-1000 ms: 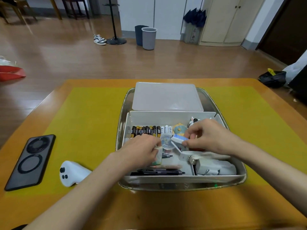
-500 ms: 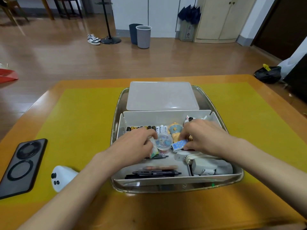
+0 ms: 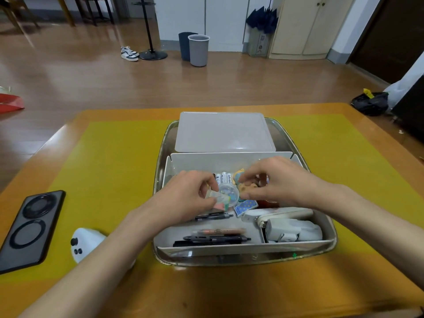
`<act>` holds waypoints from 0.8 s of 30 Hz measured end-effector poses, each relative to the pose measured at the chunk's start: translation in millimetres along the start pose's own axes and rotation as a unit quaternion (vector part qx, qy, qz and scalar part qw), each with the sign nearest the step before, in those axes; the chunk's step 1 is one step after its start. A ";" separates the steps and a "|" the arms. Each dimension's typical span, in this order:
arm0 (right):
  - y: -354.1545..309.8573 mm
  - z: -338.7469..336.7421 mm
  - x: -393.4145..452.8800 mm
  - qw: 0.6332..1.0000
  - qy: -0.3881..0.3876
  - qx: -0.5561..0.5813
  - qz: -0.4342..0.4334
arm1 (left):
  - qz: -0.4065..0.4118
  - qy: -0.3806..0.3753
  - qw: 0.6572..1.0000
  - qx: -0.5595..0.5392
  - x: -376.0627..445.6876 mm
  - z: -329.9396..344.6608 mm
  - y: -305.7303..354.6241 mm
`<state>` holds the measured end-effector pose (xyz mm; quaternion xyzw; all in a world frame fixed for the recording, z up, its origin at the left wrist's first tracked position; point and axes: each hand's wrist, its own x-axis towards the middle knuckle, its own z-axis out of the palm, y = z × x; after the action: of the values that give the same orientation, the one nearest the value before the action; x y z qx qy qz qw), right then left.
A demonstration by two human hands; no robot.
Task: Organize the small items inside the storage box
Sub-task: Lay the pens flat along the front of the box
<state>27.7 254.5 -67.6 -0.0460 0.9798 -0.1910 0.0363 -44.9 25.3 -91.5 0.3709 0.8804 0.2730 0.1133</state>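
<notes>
The white storage box (image 3: 195,158) sits in a metal tray (image 3: 159,180) on the yellow mat. My left hand (image 3: 185,198) pinches a small clear packet (image 3: 219,199) with pink and green contents, beside a round clear container (image 3: 230,193). My right hand (image 3: 277,180) hovers over the box's middle. Its thumb and forefinger curve loosely around a small yellow and brown figure (image 3: 241,180), and I cannot see a grip. A blue patterned pack (image 3: 245,206) lies free below it. Batteries (image 3: 223,177) line the back and pens (image 3: 213,238) the front.
The box's lid (image 3: 223,131) lies flat in the tray behind the box. White plastic devices (image 3: 291,229) fill the box's front right corner. On the mat to the left lie a black phone (image 3: 32,228) and a white controller (image 3: 85,245).
My right hand let go of the blue patterned pack, which now lies in the box, and rose toward the small figure. My left hand shifted slightly with the clear packet.
</notes>
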 end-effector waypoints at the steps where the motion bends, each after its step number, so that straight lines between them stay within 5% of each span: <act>1: -3.3 1.1 -1.5 0.999 -0.006 0.047 -0.005 | 0.006 0.005 0.999 -0.039 -0.2 0.1 1.6; 6: -9.0 12.2 -3.0 0.995 -0.014 0.098 -0.012 | 0.006 0.012 0.986 -0.168 -1.5 5.8 11.6; 9: 3.3 7.5 -7.7 0.995 0.018 0.098 0.023 | 0.014 0.010 1.000 0.023 -5.7 8.4 4.9; 13: 16.9 6.2 -15.4 0.995 0.017 0.090 0.043 | 0.031 -0.080 0.973 0.213 -20.0 29.4 -4.6; 24: 30.6 5.1 -30.8 0.995 0.038 0.067 0.069 | 0.054 -0.130 0.968 0.206 -13.5 27.6 -1.1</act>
<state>56.4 284.0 -82.2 0.0312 0.9665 -0.2545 0.0153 -25.0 26.0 -114.9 0.4658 0.8738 0.0410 0.1334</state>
